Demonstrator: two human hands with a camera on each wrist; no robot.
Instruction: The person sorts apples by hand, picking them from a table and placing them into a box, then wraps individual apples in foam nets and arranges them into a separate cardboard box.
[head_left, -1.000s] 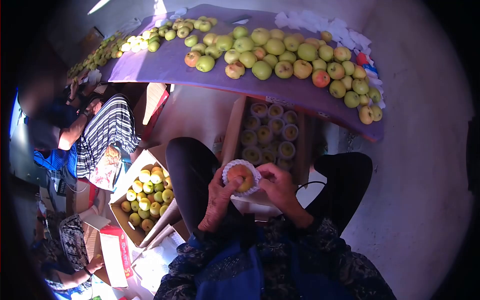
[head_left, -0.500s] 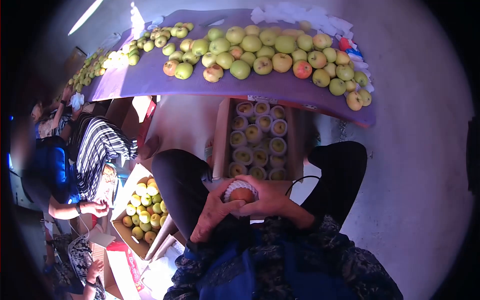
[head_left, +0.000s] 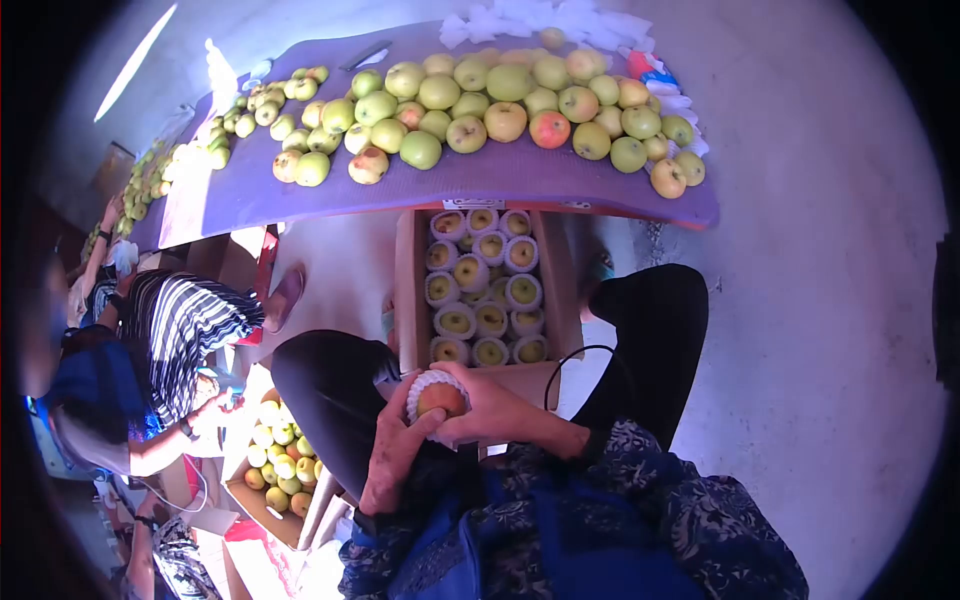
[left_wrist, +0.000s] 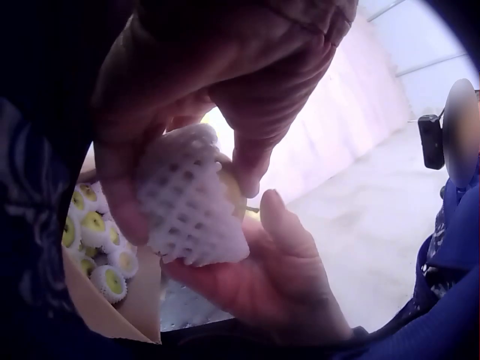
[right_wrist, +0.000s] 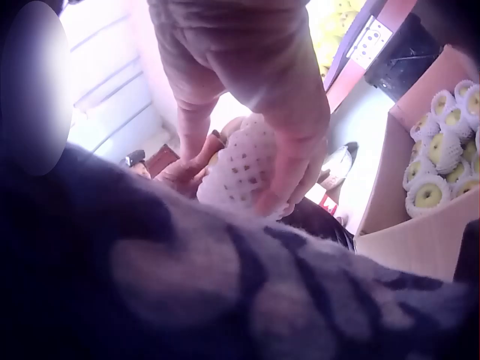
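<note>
Between my two hands is a reddish-yellow apple (head_left: 440, 398) in a white foam net sleeve (left_wrist: 191, 199), its bare end facing up toward me. My left hand (head_left: 396, 440) holds it from the left, thumb on the bare skin of the fruit. From the other side my right hand (head_left: 490, 405) wraps its fingers around the net, as the right wrist view also shows. Just beyond the hands stands an open cardboard box (head_left: 407, 300) holding rows of netted apples (head_left: 468, 272).
A purple-covered table (head_left: 240, 205) lies ahead, spread with loose apples (head_left: 437, 92) and white foam nets (head_left: 540, 18) at its back edge. Left of my knee stands a box of bare apples (head_left: 285, 460). Other people sit along the left, one in a striped garment (head_left: 185, 335).
My right hand has gone from fingertips at the net's edge to wrapping around the sleeved apple. The head view has shifted, so table and box appear further left.
</note>
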